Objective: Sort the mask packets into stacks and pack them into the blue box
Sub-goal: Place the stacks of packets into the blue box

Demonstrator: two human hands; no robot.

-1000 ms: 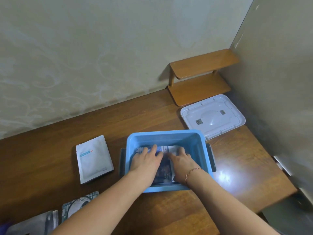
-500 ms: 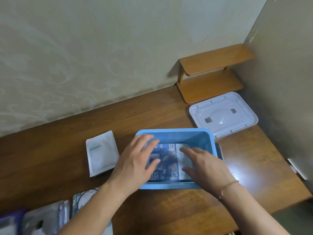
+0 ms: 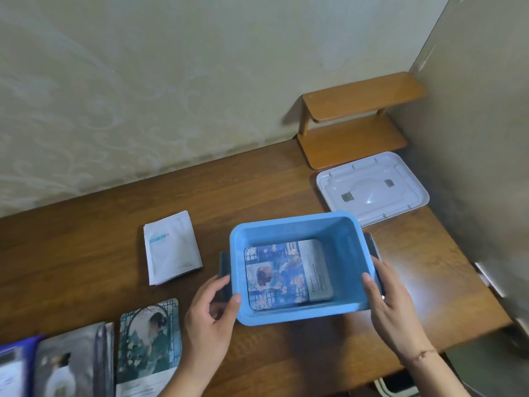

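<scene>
The blue box (image 3: 300, 224) is set on the wooden table (image 3: 257, 181), right of the middle, with its long axis running left to right and slightly turned, so that its far right corner points toward the white lid (image 3: 372, 187). It is gripped at both short ends: the left hand (image 3: 209, 313) is curled round the left end near the dark handle (image 3: 224, 270), thumb laid on the rim at the near left corner, and the right hand (image 3: 386, 299) is wrapped round the right end, thumb inside the wall and fingers outside over the other handle. 1 stack of mask packets (image 3: 286, 273) is seen lying flat on the box floor, its long axis running from near to far and its printed picture facing up; it is placed toward the left and near side of the floor. A white packet (image 3: 171, 250) lies flat on the table just left of the box, apart from it, long axis near to far. At the near left edge, 3 more packets are laid side by side: a green picture packet (image 3: 148, 348), a grey packet (image 3: 71, 365) and a blue packet (image 3: 14, 368), the last 2 blurred. The lid rests upside down beyond the box, beside a small wooden shelf (image 3: 357, 124) in the corner.
</scene>
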